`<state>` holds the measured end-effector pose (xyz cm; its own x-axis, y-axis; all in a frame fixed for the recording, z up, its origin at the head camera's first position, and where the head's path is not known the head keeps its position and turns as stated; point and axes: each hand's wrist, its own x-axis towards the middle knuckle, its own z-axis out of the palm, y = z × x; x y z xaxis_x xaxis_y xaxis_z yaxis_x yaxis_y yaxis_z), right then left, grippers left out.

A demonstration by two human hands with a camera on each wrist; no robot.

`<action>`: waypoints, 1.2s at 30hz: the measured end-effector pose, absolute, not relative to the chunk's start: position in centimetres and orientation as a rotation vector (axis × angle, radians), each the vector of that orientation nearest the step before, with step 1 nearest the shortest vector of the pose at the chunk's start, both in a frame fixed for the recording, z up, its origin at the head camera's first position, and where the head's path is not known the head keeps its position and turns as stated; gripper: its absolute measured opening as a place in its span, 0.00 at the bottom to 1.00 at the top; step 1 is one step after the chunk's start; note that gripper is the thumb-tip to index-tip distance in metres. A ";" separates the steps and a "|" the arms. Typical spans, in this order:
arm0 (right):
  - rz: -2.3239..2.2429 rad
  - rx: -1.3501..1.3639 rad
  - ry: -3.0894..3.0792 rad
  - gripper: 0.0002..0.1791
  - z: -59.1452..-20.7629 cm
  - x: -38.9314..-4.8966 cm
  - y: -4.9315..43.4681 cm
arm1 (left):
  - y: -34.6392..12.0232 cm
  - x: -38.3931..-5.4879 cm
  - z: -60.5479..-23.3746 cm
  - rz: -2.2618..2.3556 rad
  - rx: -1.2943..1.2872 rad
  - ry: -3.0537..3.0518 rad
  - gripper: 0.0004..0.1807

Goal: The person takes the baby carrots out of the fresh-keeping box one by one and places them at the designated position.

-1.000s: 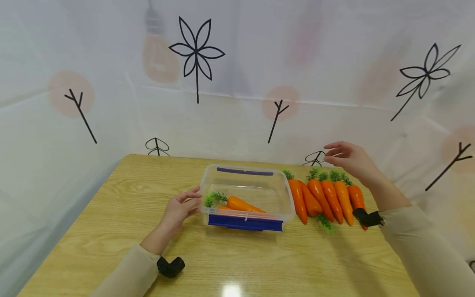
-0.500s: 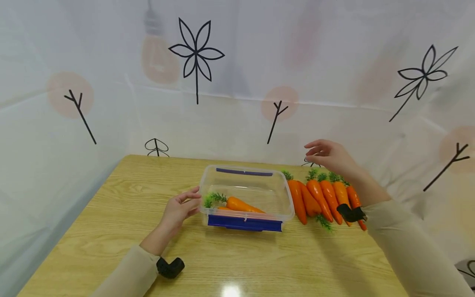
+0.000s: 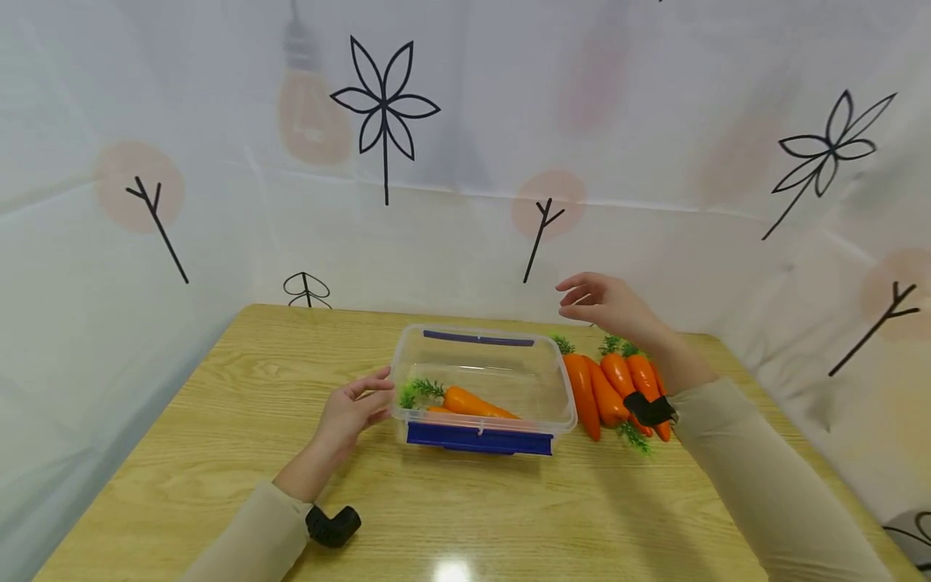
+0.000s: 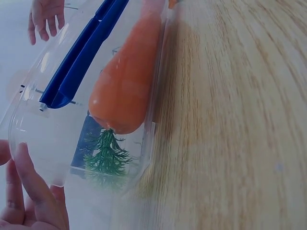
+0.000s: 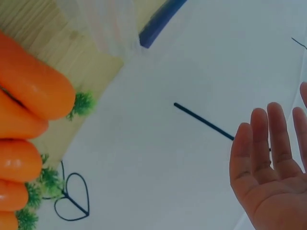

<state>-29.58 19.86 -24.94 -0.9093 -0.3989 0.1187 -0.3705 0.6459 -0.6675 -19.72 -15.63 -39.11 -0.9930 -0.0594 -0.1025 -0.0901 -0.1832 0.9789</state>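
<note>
A clear plastic food container with blue clips stands on the table, its top open. Inside it lies an orange carrot with a green leafy top, and part of a second orange one shows behind the front wall. My left hand touches the container's left end with its fingers extended; the left wrist view has these fingers at the clear corner. My right hand hovers beyond the container's back right, holding nothing, fingers loosely extended. Several carrots lie in a row right of the container, some hidden by my right forearm.
The wooden table ends at a white cloth backdrop with printed plants. One long blue clip hangs down along the container's front, and another blue clip is at its back.
My right hand has moved left, from above the right part of the carrot row toward the container. My left hand, the container and the carrots stay in place.
</note>
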 end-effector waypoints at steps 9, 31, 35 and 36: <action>-1.165 -0.769 2.663 0.20 -25.8 -30.9 17.4 | -15.7 -19.6 -39.1 2.389 -0.163 2.004 0.11; -1.001 -0.969 2.271 0.21 -29.4 -33.4 11.5 | -15.7 -19.8 -39.5 2.408 -0.148 1.993 0.13; -0.873 -0.965 2.226 0.22 -30.2 -33.5 10.4 | -15.7 -19.8 -39.5 2.410 -0.156 1.994 0.14; -0.844 -0.957 2.210 0.22 -30.4 -33.5 10.2 | -15.7 -19.7 -39.5 2.410 -0.159 1.995 0.14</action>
